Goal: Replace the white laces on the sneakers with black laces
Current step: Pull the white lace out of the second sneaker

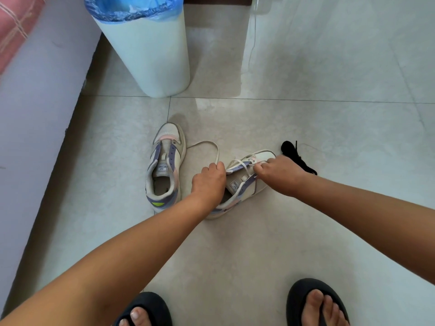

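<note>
A single head-worn camera looks forward and steeply down at the tiled floor (306, 231) from standing height (wide-angle, so edges bow). The white bin (150, 57) stands at the far top; the wearer's slippered feet (315, 304) lie nearest, well below it.

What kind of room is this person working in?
Probably a room at home: a glossy tiled floor, a white bin with a blue liner, and a pink-checked fabric at the left edge, perhaps bedding.
</note>
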